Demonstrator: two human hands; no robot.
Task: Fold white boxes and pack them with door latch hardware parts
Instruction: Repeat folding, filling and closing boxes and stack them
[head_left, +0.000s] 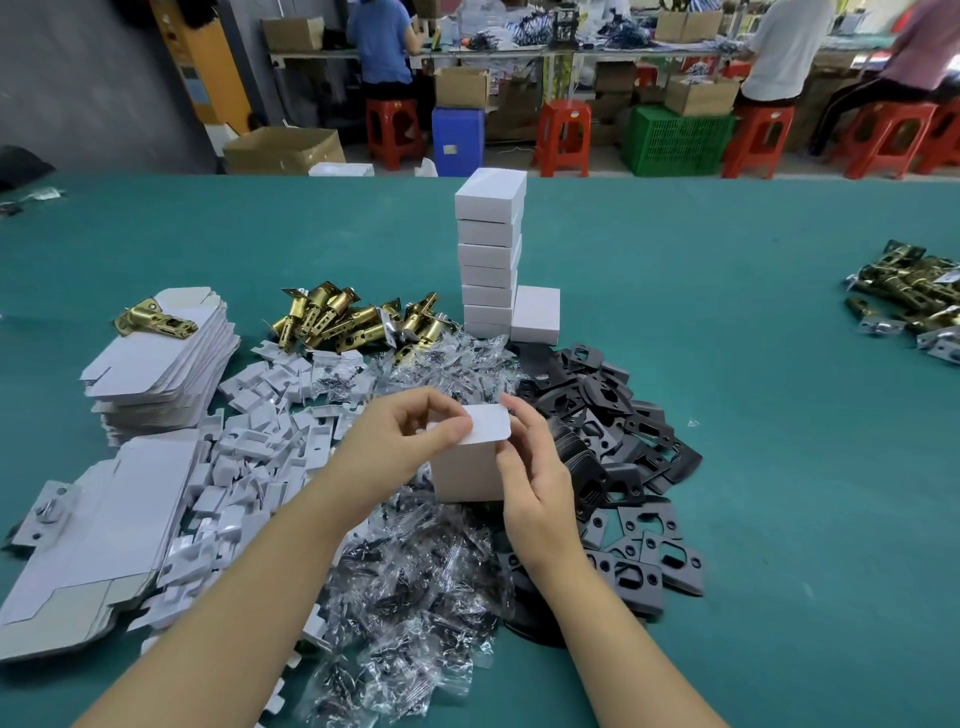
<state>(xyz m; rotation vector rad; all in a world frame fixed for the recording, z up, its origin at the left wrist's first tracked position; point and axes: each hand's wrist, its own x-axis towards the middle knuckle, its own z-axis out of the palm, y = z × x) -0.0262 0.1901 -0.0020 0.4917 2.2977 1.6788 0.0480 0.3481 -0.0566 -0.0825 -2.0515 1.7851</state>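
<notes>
A white box (467, 475) stands upright on the green table in front of me, its top flap (491, 423) raised. My left hand (402, 434) pinches the flap's near edge between thumb and fingers. My right hand (535, 462) curls round the box's right side, fingertips at the flap. Around the box lie black strike plates (623, 452), clear screw bags (415, 587), small white inserts (260, 452) and brass latches (343, 317). A tall stack of closed white boxes (488, 260) stands behind.
Flat unfolded box blanks are stacked at left (161, 364) and lower left (98, 540), one stack with a brass latch on top. More latches (909, 296) lie at far right. People sit on red stools beyond the table's far edge.
</notes>
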